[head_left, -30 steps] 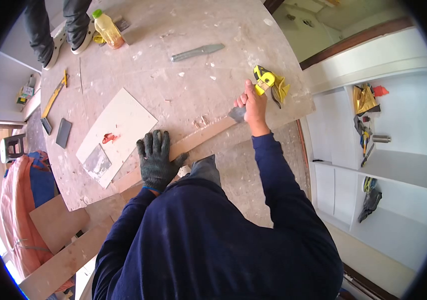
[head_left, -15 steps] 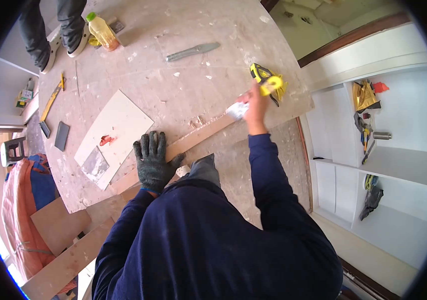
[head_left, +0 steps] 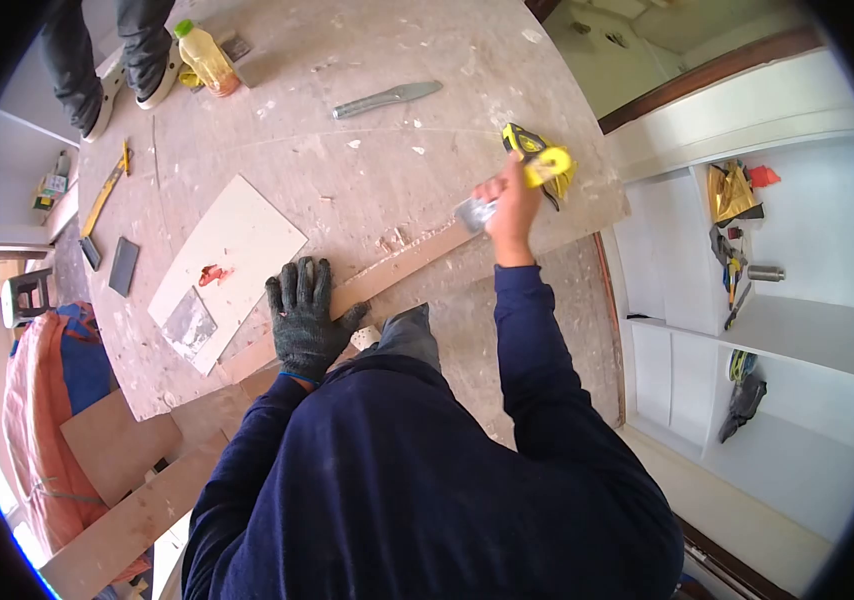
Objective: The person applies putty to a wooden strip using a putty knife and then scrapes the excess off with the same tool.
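Note:
My left hand point(head_left: 304, 318), in a dark grey work glove, lies flat with its fingers spread on a narrow wooden strip point(head_left: 397, 268) at the edge of the plywood sheet point(head_left: 297, 150). My bare right hand point(head_left: 513, 215) is wrapped round a tool with a yellow handle end point(head_left: 550, 165) and a blurred silvery blade point(head_left: 475, 212), which is over the strip's far right end. Small shavings point(head_left: 390, 240) lie along the strip's ragged upper edge. Just beyond my right hand is a black and yellow tape measure point(head_left: 519, 143).
A grey-handled tool point(head_left: 387, 99) and a bottle with a green cap point(head_left: 207, 62) rest farther back. Another person's legs point(head_left: 145, 45) are at the upper left. A pale board point(head_left: 237, 250) lies left; white shelves point(head_left: 797, 240) stand right.
My right hand and its tool have shifted very slightly, still at the strip's right end. My left hand stays on the strip.

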The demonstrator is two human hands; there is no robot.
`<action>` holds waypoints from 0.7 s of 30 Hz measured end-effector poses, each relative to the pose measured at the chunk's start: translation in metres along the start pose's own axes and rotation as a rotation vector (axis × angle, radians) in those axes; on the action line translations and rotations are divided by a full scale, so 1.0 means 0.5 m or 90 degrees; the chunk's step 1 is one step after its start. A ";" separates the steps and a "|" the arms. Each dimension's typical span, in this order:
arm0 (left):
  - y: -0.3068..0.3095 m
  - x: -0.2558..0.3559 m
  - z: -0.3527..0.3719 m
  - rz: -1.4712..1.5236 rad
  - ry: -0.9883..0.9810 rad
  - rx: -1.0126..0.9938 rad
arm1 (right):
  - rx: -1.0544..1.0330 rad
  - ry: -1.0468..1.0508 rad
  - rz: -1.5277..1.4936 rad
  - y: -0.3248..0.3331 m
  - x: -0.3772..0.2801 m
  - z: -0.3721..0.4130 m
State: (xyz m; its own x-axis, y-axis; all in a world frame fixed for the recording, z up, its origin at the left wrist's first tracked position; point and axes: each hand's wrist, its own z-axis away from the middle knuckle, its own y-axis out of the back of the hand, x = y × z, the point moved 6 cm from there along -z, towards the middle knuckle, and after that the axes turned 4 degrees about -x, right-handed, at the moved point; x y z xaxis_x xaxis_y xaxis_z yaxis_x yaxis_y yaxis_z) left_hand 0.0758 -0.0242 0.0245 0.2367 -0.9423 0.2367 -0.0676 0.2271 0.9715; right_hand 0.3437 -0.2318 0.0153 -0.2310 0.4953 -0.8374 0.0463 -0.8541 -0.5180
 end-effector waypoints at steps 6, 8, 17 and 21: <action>-0.001 0.000 -0.001 -0.004 -0.007 0.004 | 0.068 0.030 -0.079 0.059 -0.031 -0.031; -0.001 -0.004 0.002 -0.005 -0.005 0.007 | 0.050 -0.016 -0.047 0.050 0.007 -0.009; 0.000 -0.003 0.001 -0.002 -0.005 0.001 | 0.012 -0.039 -0.003 0.031 0.041 0.007; -0.004 -0.005 0.004 -0.006 0.005 -0.006 | 0.078 0.014 -0.068 0.034 -0.011 0.001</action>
State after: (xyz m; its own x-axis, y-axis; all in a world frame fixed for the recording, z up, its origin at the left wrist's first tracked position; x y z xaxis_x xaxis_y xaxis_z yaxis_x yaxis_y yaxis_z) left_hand 0.0735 -0.0230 0.0218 0.2456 -0.9422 0.2281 -0.0560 0.2211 0.9736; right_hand 0.3451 -0.2490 0.0110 -0.2074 0.5866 -0.7829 -0.0963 -0.8086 -0.5804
